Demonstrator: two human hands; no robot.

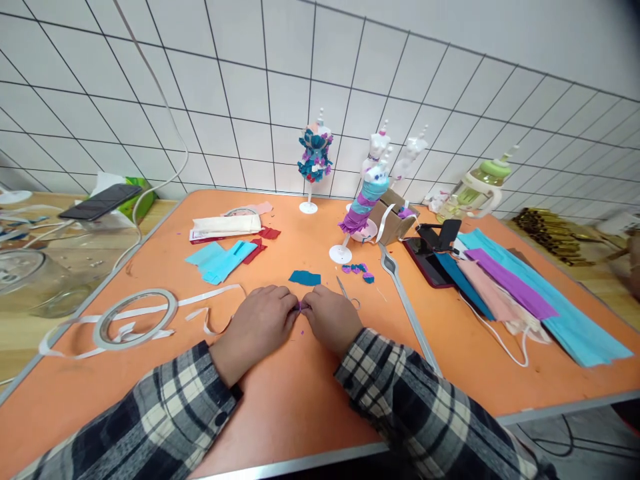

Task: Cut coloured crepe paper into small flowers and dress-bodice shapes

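Observation:
Low over the middle of the orange table, my left hand and my right hand meet at the fingertips. Both pinch a tiny piece of purple crepe paper; most of it is hidden by the fingers. Just beyond them lies a flat teal paper piece. Small scissors rest past my right hand, beside several little purple and teal paper pieces. A thin white ribbon curls close to my left hand.
Doll mannequins stand at the back, one in teal ruffles, one in blue and purple paper. A tape roll lies left, blue paper behind it. Right are a cardboard box, a phone, crepe strips and a bottle.

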